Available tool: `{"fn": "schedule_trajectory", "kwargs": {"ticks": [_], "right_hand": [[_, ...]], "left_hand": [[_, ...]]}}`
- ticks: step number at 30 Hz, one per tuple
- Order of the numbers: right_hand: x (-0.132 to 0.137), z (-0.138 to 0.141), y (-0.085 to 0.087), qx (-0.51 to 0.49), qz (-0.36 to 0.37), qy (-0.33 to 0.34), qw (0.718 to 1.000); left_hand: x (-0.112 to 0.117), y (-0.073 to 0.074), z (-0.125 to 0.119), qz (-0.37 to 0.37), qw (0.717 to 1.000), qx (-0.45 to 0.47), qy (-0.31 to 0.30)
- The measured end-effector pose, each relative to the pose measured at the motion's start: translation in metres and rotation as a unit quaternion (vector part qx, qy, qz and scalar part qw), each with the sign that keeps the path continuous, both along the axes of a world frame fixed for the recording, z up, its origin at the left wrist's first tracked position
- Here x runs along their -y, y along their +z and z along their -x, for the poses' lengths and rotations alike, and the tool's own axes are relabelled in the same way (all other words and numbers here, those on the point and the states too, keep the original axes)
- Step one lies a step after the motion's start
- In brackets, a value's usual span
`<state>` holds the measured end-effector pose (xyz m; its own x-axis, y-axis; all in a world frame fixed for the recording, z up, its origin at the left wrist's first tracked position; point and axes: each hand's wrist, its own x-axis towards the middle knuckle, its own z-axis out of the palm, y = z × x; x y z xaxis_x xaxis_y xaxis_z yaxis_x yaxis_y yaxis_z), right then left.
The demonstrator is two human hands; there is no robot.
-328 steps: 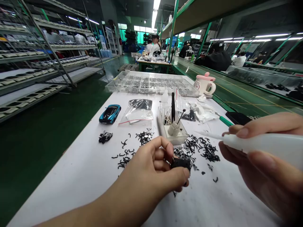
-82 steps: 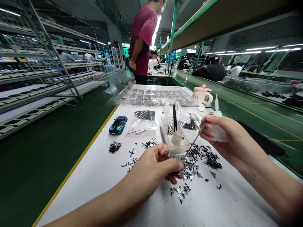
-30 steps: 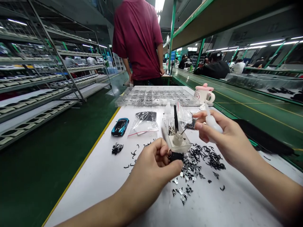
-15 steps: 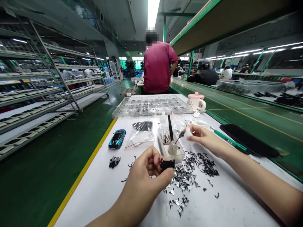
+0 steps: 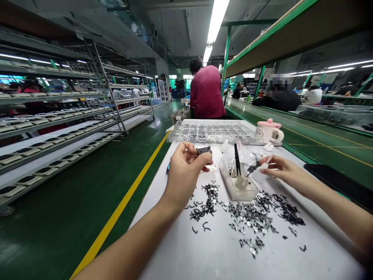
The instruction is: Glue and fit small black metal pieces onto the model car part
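Note:
My left hand (image 5: pixel 185 167) is raised over the table's left side, its thumb and fingers closed on a small black plastic part (image 5: pixel 204 150). At the right, my right hand (image 5: pixel 276 168) pinches a small whitish applicator (image 5: pixel 264 165). A thin dark piece slants from the applicator toward a small glass jar (image 5: pixel 242 182); whether they touch I cannot tell. The jar sits in a whitish box (image 5: pixel 244 194), where black tweezers (image 5: pixel 237 159) stand upright. Near the box lie piles of small silvery metal pieces (image 5: pixel 247 217) and black curved pieces (image 5: pixel 291 214).
A clear compartment tray (image 5: pixel 215 130) and a pink-lidded mug (image 5: pixel 269 131) stand at the table's far end. A black flat object (image 5: pixel 340 184) lies at the right edge. Racks of trays (image 5: pixel 67 120) stand left. A person in a red shirt (image 5: pixel 208 91) is ahead.
The view has turned left, shifting the scene rightward. My left hand has lifted away with the black part, uncovering small black pieces and now hiding most of the blue toy car. My right hand stays by the jar.

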<state>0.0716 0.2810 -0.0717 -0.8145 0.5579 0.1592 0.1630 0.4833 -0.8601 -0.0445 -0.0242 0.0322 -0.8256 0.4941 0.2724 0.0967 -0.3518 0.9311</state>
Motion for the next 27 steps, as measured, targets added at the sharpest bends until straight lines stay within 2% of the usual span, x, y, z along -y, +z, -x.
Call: {"fn": "schedule_trajectory", "kwargs": {"ticks": [5, 8, 11, 12, 13, 14, 16, 17, 19, 21, 23, 25, 27], "right_hand": [[-0.004, -0.012, 0.028, -0.054, -0.035, -0.055, 0.996], [0.000, -0.021, 0.052, -0.091, -0.105, -0.081, 0.987], [0.028, -0.024, 0.073, -0.150, -0.238, -0.073, 0.957], [0.046, -0.022, 0.076, -0.177, -0.286, -0.043, 0.941], [0.067, -0.019, 0.077, -0.178, -0.327, 0.020, 0.928], [0.091, -0.014, 0.075, -0.169, -0.366, 0.080, 0.912], [0.138, -0.001, 0.063, -0.167, -0.447, 0.202, 0.855], [0.159, 0.007, 0.054, -0.163, -0.483, 0.241, 0.826], [0.189, 0.024, 0.034, -0.157, -0.531, 0.270, 0.788], [0.204, 0.040, 0.014, -0.160, -0.568, 0.274, 0.759], [0.207, 0.051, -0.003, -0.176, -0.600, 0.269, 0.732], [0.205, 0.058, -0.014, -0.190, -0.628, 0.256, 0.710], [0.203, 0.060, -0.018, -0.199, -0.646, 0.243, 0.695]], "left_hand": [[-0.003, -0.008, 0.002, -0.010, 0.999, 0.024, -0.021], [-0.001, -0.007, 0.000, -0.014, 0.999, 0.028, -0.034], [0.002, -0.004, -0.002, -0.015, 0.999, 0.033, -0.038], [0.003, -0.004, -0.002, -0.015, 0.999, 0.035, -0.038], [0.004, -0.004, -0.002, -0.014, 0.998, 0.037, -0.039], [0.004, -0.004, -0.002, -0.014, 0.998, 0.038, -0.039], [0.004, -0.004, -0.003, -0.016, 0.998, 0.039, -0.035], [0.004, -0.004, -0.004, -0.017, 0.999, 0.039, -0.031], [0.004, -0.005, -0.005, -0.018, 0.999, 0.039, -0.026], [0.004, -0.006, -0.006, -0.015, 0.999, 0.040, -0.028], [0.004, -0.007, -0.007, -0.012, 0.999, 0.041, -0.034], [0.003, -0.009, -0.007, -0.012, 0.998, 0.038, -0.042], [0.003, -0.011, -0.008, -0.014, 0.998, 0.037, -0.048]]}}
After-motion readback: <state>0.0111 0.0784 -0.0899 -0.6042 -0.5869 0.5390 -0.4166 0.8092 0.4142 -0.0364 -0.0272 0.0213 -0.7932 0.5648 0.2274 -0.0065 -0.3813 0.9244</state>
